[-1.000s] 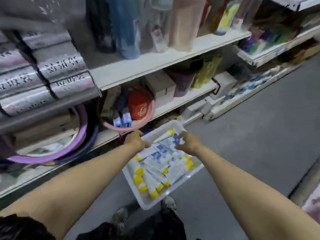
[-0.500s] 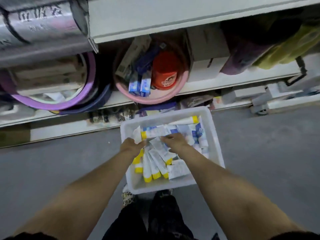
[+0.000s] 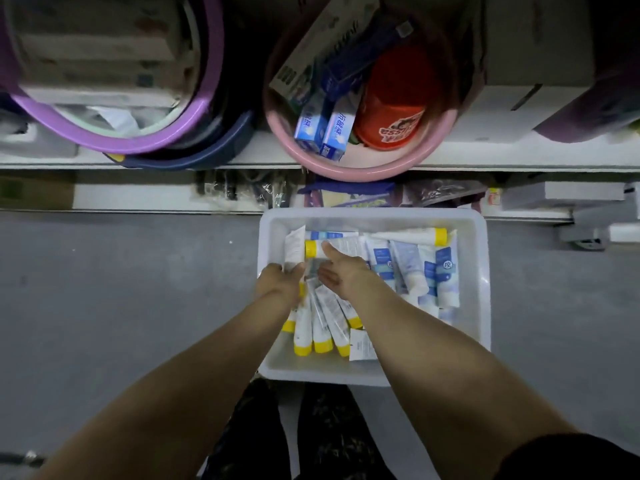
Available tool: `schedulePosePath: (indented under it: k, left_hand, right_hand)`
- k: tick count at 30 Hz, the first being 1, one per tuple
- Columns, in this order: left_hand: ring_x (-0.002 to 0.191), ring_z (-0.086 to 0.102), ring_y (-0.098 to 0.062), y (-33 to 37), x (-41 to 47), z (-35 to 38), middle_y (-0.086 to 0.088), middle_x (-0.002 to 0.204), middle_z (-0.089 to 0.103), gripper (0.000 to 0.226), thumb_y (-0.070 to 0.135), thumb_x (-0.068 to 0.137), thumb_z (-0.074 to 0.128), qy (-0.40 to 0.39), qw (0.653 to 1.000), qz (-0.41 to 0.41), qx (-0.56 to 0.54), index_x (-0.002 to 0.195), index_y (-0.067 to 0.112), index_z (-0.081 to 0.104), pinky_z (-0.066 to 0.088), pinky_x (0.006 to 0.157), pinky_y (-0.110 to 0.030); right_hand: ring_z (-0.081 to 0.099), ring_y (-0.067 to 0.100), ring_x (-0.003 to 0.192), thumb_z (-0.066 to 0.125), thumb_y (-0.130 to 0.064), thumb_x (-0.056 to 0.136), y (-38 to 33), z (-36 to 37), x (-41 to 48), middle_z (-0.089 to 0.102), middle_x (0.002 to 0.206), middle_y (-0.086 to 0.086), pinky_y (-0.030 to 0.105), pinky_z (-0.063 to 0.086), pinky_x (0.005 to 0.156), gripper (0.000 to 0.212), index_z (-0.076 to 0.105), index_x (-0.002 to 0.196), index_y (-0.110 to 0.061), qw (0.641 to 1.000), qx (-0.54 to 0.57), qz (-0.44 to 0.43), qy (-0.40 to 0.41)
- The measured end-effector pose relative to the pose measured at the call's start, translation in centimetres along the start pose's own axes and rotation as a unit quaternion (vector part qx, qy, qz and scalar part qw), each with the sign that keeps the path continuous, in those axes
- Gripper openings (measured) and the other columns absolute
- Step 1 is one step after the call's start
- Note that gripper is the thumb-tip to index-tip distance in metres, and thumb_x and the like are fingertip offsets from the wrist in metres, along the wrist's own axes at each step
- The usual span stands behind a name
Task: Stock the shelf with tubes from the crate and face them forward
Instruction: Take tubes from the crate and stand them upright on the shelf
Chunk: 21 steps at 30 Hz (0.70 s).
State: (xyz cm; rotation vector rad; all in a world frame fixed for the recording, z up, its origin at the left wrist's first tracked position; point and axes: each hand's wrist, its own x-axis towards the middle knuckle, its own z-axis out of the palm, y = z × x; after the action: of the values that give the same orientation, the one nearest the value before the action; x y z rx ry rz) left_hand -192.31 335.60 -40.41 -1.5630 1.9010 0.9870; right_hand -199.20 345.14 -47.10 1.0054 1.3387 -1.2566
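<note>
A white plastic crate (image 3: 482,271) stands on the grey floor below the shelf (image 3: 519,157), filled with several white tubes. Some have yellow caps (image 3: 320,327); others on the right carry blue print (image 3: 408,268). Both my hands are inside the crate's left half. My left hand (image 3: 277,284) is closed around the lower end of a white tube (image 3: 294,245) that points toward the shelf. Just to its right, my right hand (image 3: 343,271) has its palm turned left and fingers spread, one fingertip touching a yellow-capped tube (image 3: 311,248) lying crosswise.
A pink basin (image 3: 349,169) on the low shelf holds blue toothpaste boxes (image 3: 323,129) and a red cup (image 3: 391,116). Purple and dark blue basins (image 3: 166,140) sit to its left, cartons to its right. Packaged goods lie under the shelf. My legs are just behind the crate.
My view has tipped down from the shelves to the crate. Both hands have gone deeper among the tubes, and my left hand has closed on a white tube.
</note>
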Motion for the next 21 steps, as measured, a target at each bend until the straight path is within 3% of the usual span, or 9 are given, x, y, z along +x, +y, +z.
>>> schedulePosePath:
  k: [6, 8, 11, 16, 21]
  left_hand:
    - [0.108, 0.061, -0.032, 0.1, 0.8, 1.0, -0.011, 0.114, 0.065, 0.054, 0.047, 0.077, 0.074, 0.034, 0.999, -0.022, -0.026, 0.114, 0.010, 0.059, 0.050, 0.088, -0.034]
    - [0.109, 0.060, -0.032, 0.0, 0.9, 1.1, -0.010, 0.116, 0.063, 0.057, 0.043, 0.073, 0.077, 0.041, 0.999, -0.025, -0.026, 0.115, 0.011, 0.056, 0.050, 0.089, -0.035]
    - [0.113, 0.058, -0.031, -0.3, 1.1, 1.1, -0.010, 0.120, 0.061, 0.060, 0.041, 0.075, 0.078, 0.037, 0.999, -0.027, -0.029, 0.121, 0.009, 0.055, 0.044, 0.083, -0.030]
    - [0.104, 0.062, -0.033, -0.8, 1.2, 0.8, -0.014, 0.114, 0.065, 0.057, 0.038, 0.076, 0.079, -0.007, 0.995, -0.051, -0.082, 0.115, 0.000, 0.060, 0.052, 0.084, -0.035]
    - [0.087, 0.067, -0.028, -2.2, -0.1, -0.5, -0.013, 0.099, 0.068, 0.049, 0.028, 0.073, 0.084, -0.082, 0.974, -0.085, -0.195, 0.108, 0.002, 0.062, 0.058, 0.080, -0.040]
  right_hand:
    - [0.074, 0.028, 0.071, 0.085, -0.051, 0.064, 0.1, 1.7, 2.9, 0.075, 0.079, 0.012, 0.045, 0.062, 0.074, 0.059, 0.066, 0.102, -0.010, 0.999, 0.017, 0.002, 0.047]
    - [0.072, 0.025, 0.069, 0.085, -0.047, 0.067, 0.0, 2.0, 3.2, 0.076, 0.081, 0.011, 0.039, 0.061, 0.072, 0.053, 0.067, 0.099, -0.010, 0.998, 0.023, 0.003, 0.060]
    - [0.065, 0.020, 0.060, 0.083, -0.041, 0.074, 0.0, 2.2, 3.0, 0.075, 0.083, 0.010, 0.031, 0.055, 0.057, 0.040, 0.069, 0.093, -0.009, 0.998, 0.053, 0.008, 0.043]
    - [0.050, 0.013, 0.046, 0.081, -0.037, 0.077, -0.2, 1.9, 2.7, 0.060, 0.062, 0.000, 0.025, 0.046, 0.049, 0.030, 0.063, 0.075, -0.013, 0.993, 0.110, 0.032, 0.015]
    - [0.051, 0.014, 0.053, 0.083, -0.040, 0.074, 0.0, 1.5, 0.5, 0.056, 0.064, 0.002, 0.024, 0.049, 0.056, 0.035, 0.062, 0.076, -0.012, 0.987, 0.157, 0.038, -0.020]
